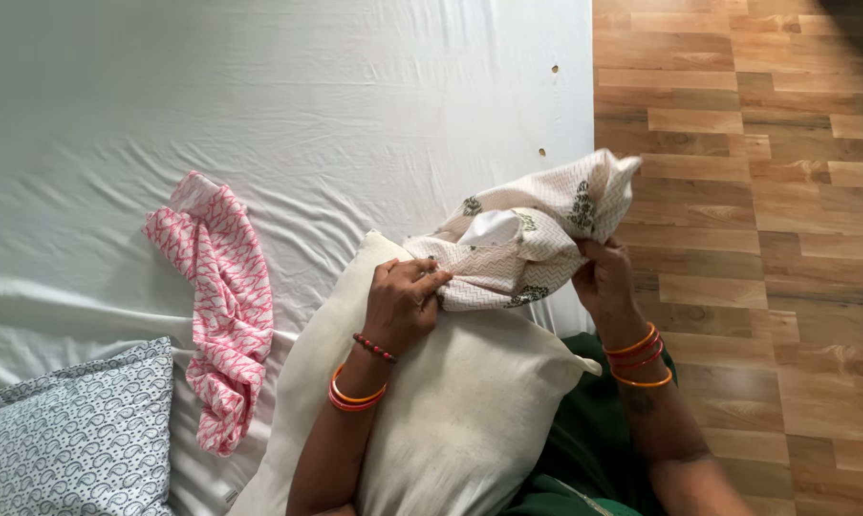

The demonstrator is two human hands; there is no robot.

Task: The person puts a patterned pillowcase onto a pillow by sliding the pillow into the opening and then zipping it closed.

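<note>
The left hand [405, 301] is curled, its fingers bent in and pinching the lower edge of a cream pillowcase [527, 234] with a fine zigzag weave and small green leaf prints. The knuckles rest against the top of a plain cream pillow [451, 411], which stands tilted against the person's lap with its upper corner pointing toward the bed. The right hand [604, 282] is also closed, gripping the bunched cloth on the far side; its fingertips are buried in the folds, so how many fingers hold the fabric cannot be told. Between the two hands the pillowcase is gathered in a loose heap above the pillow's top edge, with a pale inner layer showing at its mouth. It is hard to make out whether any part of the pillow is already inside the opening.

Both wrists carry orange and red bangles, and the left also a beaded band.

On the bed's white sheet [288, 96], to the left and well apart from the hands, lies a crumpled pink-and-white patterned cloth [223, 296]. A grey-blue patterned pillow [83, 430] is cut off by the lower left corner. The plain pillow's bottom and the person's forearms run out of view below. A wooden floor [766, 191] fills the right side.
</note>
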